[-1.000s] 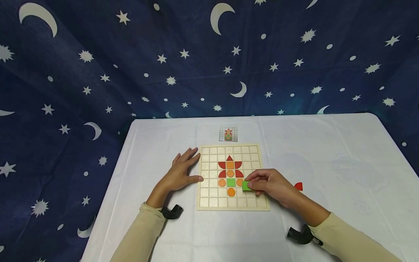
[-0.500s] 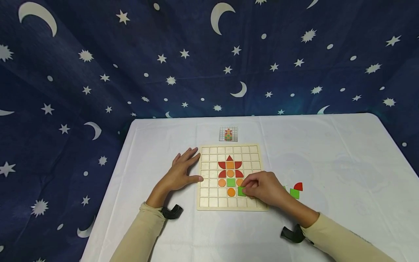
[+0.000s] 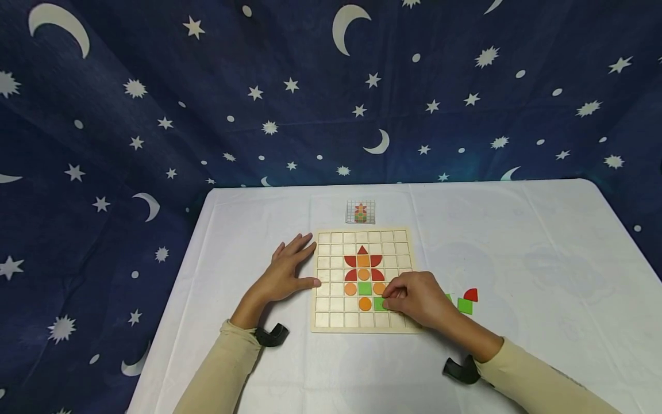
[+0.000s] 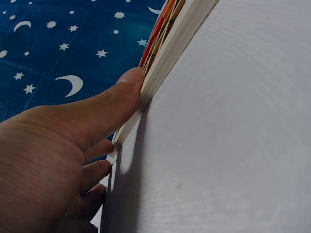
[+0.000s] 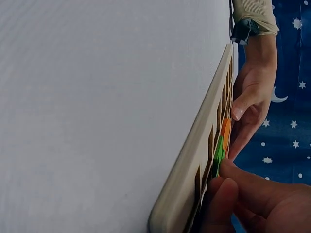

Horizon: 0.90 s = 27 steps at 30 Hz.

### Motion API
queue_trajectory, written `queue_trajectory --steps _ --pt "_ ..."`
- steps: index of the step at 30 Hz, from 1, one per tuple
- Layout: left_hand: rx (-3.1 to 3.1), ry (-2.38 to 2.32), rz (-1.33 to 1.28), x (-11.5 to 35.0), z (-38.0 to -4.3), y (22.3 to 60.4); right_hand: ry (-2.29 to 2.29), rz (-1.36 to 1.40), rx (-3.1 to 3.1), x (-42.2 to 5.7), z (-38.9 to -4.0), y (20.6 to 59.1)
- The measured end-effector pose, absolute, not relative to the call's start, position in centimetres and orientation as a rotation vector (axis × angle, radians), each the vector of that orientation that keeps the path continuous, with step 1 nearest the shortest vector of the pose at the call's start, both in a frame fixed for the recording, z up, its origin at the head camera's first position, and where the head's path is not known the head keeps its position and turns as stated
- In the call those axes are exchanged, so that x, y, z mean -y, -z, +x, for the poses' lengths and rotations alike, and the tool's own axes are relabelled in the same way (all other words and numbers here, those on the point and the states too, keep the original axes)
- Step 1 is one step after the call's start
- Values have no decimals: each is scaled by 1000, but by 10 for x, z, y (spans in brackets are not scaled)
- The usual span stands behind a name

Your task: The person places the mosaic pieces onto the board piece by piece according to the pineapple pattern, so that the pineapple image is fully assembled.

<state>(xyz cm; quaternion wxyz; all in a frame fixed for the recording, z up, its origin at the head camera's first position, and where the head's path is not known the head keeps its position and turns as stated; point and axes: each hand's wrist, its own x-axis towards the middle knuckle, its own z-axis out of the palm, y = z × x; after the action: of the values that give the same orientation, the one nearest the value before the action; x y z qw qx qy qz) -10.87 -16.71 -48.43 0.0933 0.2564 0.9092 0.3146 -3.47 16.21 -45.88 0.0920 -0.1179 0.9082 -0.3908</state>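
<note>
A wooden grid board lies on the white table. My right hand pinches a green square tile over the cell right of the lowest orange circle; in the right wrist view, thumb and finger meet at the edge of this green tile. Above it on the board are another green square, more orange circles, an orange square, red quarter-circles and a red triangle. With its fingers spread, my left hand touches the board's left edge, the thumb resting against its rim.
Behind the board lies a small pattern card with a similar coloured figure. Right of the board, a red quarter-circle and a green square lie on the table, with another green piece partly hidden by the right hand. A starry cloth hangs behind.
My right hand has moved left and slightly nearer with the green square, bringing it beside the lowest orange circle. Green pieces on the table have come into sight. The left hand stays put.
</note>
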Motion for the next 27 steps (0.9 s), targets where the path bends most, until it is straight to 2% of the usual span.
queue_trajectory --steps 13,20,27 --pt "-2689 -935 754 166 -109 484 1172 -401 -2668 -176 -37 453" --pt "-2696 -924 748 166 -109 485 1160 -440 -2703 -214 -45 439" --pt "-2697 -929 747 166 -109 485 956 -637 -2705 -263 -52 435"
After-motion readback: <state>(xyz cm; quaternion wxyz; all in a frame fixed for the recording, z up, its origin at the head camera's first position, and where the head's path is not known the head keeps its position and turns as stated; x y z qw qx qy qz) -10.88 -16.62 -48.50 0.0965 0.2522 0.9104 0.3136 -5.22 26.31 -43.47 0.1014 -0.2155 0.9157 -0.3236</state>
